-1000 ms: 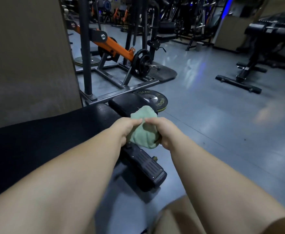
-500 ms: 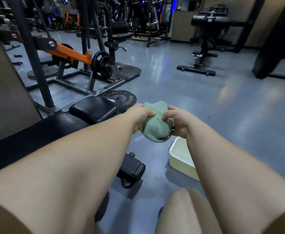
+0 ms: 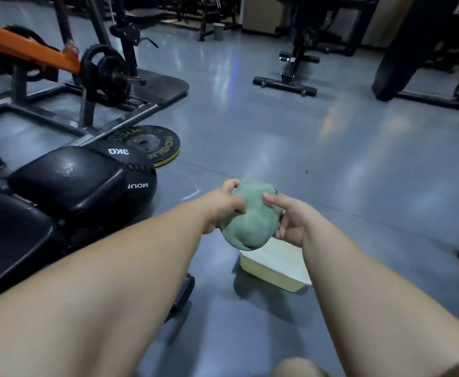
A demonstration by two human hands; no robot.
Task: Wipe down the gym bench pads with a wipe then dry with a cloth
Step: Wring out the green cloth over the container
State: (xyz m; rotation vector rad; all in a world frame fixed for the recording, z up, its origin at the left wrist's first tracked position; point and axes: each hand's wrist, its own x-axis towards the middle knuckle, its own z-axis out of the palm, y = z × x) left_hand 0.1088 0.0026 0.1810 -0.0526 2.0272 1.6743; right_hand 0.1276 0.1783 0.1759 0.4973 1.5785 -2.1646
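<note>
A bunched green cloth [image 3: 250,216] hangs between both hands, above the near corner of a pale yellow tub [image 3: 277,265] on the floor. My left hand [image 3: 223,205] grips the cloth's left side with curled fingers. My right hand [image 3: 291,216] pinches its right side, thumb on top. The black bench lies to the left: a small seat pad [image 3: 65,178] with a wet sheen and the long back pad [image 3: 8,235] at the left edge.
A black 3KG medicine ball [image 3: 138,175] sits against the seat pad, with a Rogue weight plate [image 3: 152,145] flat on the floor behind it. An orange-armed plate machine [image 3: 59,61] stands at the back left. Another bench frame [image 3: 293,74] stands across the grey floor.
Both hands have carried the cloth rightward, off the bench and over the tub. The view swung right and down, and the medicine ball came into sight.
</note>
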